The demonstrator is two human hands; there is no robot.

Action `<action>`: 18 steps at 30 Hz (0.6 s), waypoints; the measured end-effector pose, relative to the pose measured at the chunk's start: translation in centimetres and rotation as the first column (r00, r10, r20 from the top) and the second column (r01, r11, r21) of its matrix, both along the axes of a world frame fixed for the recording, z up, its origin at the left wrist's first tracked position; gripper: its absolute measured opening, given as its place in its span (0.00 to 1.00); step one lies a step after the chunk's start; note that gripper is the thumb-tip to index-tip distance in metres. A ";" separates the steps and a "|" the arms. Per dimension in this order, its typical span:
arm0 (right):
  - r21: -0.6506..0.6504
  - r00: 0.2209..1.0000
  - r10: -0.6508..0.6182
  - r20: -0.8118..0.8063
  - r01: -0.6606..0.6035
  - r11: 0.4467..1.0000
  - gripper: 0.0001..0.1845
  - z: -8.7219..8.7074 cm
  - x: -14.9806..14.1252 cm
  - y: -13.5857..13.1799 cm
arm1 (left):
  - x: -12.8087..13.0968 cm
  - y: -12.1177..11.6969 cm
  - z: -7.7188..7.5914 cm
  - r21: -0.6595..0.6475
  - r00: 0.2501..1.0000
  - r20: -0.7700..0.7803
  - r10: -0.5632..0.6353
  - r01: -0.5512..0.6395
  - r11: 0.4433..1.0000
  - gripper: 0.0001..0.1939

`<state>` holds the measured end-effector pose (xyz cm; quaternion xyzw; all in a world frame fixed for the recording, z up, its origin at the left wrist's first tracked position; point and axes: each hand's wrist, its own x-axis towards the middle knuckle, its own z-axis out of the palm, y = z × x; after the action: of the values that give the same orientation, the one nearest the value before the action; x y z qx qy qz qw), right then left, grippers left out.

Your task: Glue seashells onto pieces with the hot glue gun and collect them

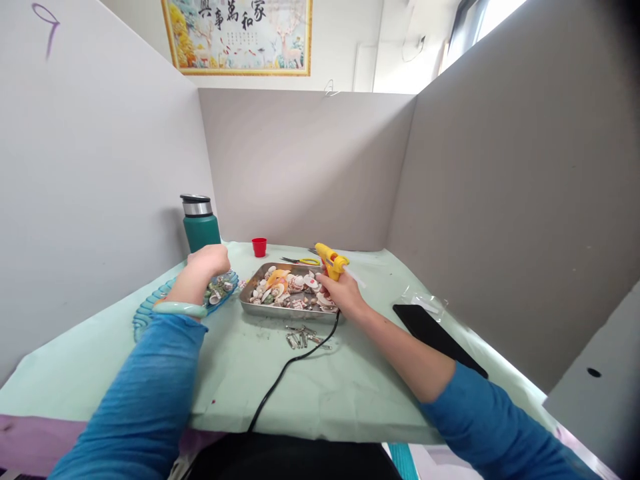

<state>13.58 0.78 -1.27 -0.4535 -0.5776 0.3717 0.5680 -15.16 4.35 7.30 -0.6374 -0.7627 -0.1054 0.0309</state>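
In my right hand (343,291) is a yellow glue gun (331,260), held over the right end of a metal tray (257,310). Shells (295,283) of several kinds fill that tray, an orange one among them. A black cord (285,368) runs from near the glue gun toward the table's front edge. My left hand (213,259) is above the blue scalloped dish (145,308), its fingers curled down and mostly hidden. Small decorated pieces (218,291) lie in the dish beside the wrist. Whatever the left fingers may hold does not show.
Small metal clips (303,337) lie in front of the tray. Behind are a green bottle (201,227), a red cup (259,247) and yellow-handled scissors (307,261). A black flat object (435,337) and clear plastic packaging (425,301) lie right. Grey partitions (310,167) enclose the table.
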 end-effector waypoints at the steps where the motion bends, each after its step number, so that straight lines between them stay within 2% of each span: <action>1: -0.003 1.000 -0.001 0.001 0.001 1.000 0.14 0.1 0.0 -0.1 | -0.2 0.0 0.0 0.008 0.999 0.001 0.051 -0.051 0.999 0.06; 3: -0.008 1.000 -0.003 -0.002 0.003 1.000 0.13 0.2 0.0 -0.2 | -0.4 -0.2 0.0 0.044 0.989 -0.005 0.146 -0.146 0.988 0.08; 6: -0.006 1.000 -0.004 -0.008 0.004 1.000 0.13 0.2 0.0 -0.3 | 0.3 -0.3 0.0 0.144 0.996 0.010 0.093 -0.094 0.985 0.10; 8: -0.001 1.000 0.001 -0.015 -0.001 1.000 0.13 0.1 0.0 -0.1 | 1.9 -0.3 -0.3 0.178 0.998 0.035 -0.050 0.043 0.983 0.09; 9: 0.003 1.000 0.003 -0.019 -0.003 1.000 0.13 0.0 0.1 0.0 | 3.0 -0.3 -0.7 0.197 0.986 0.047 -0.159 0.147 0.969 0.09; 11: 0.011 1.000 0.002 -0.026 -0.002 1.000 0.14 -0.2 0.1 0.3 | 5.6 -0.3 -1.9 0.207 0.921 0.050 -0.385 0.368 0.907 0.09; 14: 0.013 1.000 -0.002 -0.028 0.002 1.000 0.14 -0.4 0.1 0.5 | 9.7 -0.7 -4.0 0.129 0.777 0.038 -0.628 0.619 0.774 0.10; 16: 0.007 1.000 -0.002 -0.031 0.002 1.000 0.15 -0.4 0.1 0.5 | 11.8 -1.2 -5.2 0.075 0.729 -0.006 -0.685 0.683 0.727 0.10; 18: 0.006 0.999 0.003 -0.036 -0.003 1.000 0.15 -0.3 0.0 0.4 | 12.9 -1.5 -5.9 0.007 0.728 -0.018 -0.685 0.685 0.728 0.12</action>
<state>13.61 1.19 -1.57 -0.4440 -0.5691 0.3789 0.5792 -2.24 2.81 1.39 -0.8741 -0.4733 -0.1097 -0.0003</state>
